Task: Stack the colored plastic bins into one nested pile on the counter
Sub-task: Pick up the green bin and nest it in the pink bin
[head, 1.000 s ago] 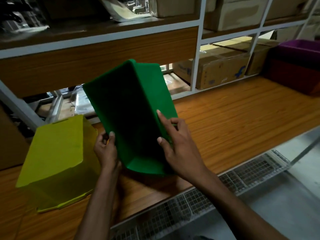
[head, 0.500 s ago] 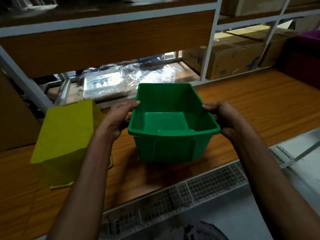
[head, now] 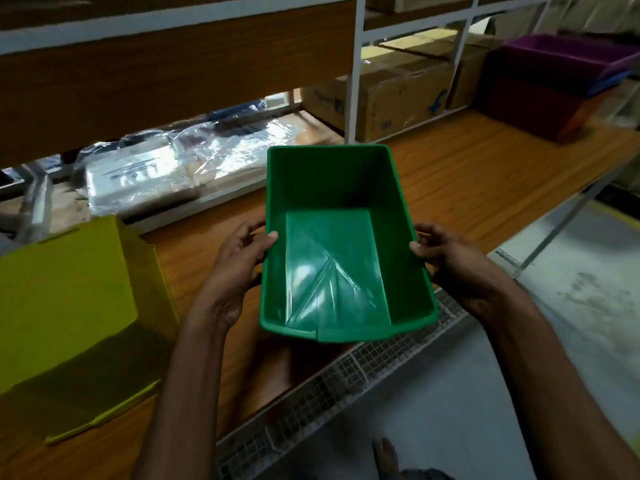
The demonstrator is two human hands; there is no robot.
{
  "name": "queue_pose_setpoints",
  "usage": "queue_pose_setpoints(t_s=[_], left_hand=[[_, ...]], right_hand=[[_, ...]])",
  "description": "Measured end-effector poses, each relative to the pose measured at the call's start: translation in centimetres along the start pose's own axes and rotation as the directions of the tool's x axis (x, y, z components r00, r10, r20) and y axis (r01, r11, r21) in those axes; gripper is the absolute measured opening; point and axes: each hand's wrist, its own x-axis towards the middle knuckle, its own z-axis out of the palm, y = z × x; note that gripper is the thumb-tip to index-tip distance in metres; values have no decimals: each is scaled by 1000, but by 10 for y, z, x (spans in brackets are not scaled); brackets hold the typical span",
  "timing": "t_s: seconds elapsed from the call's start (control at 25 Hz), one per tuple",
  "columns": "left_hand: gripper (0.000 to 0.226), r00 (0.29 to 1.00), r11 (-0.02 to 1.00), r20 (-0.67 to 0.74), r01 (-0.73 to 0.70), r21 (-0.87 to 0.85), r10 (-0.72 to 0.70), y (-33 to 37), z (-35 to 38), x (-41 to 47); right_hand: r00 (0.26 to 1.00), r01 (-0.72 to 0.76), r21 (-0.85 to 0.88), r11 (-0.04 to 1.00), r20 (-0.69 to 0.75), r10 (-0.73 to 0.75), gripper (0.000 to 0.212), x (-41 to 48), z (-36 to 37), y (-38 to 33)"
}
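I hold a green plastic bin [head: 334, 258] upright, mouth up, above the near edge of the wooden counter [head: 467, 188]. My left hand [head: 239, 271] grips its left rim, thumb inside. My right hand [head: 453, 268] grips its right rim. A yellow bin [head: 69, 313] lies upside down on the counter at the left. At the far right a nested pile stands on the counter: a purple bin [head: 561, 60] on top, a blue rim [head: 604, 85] under it, and a red-orange bin [head: 540, 109] at the bottom.
White shelf posts [head: 355, 81] rise behind the counter. Cardboard boxes [head: 388, 95] and clear plastic bags [head: 162, 168] lie on the back shelf. A wire mesh tray [head: 332, 382] runs under the counter's front edge. Grey floor [head: 554, 341] lies to the right.
The green bin was turned from tilted, bottom toward me, to upright. It has since come closer and higher toward me, with both hands now on its side rims.
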Motion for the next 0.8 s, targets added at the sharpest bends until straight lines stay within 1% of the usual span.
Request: queue_pose_setpoints(t_s=[0.2,0.4,0.6,0.8], left_hand=[[37,991,998,125,-59,27,55,-23,56,-16],[41,961,996,269,-83,41,69,-45,131,-27],[39,934,998,355,-55,44,35,-57,232,-42],[38,898,996,440,-63,62,29,-75,342,-55]], right_hand=[[986,89,-116,989,-134,-104,46,-55,-52,15],[930,179,-157,971,-297,-219,48,-95,-123,34],[875,182,-175,967,-419,-241,48,-128,-214,60],[808,187,-142,972,-540,-234,48,-158,-301,83]])
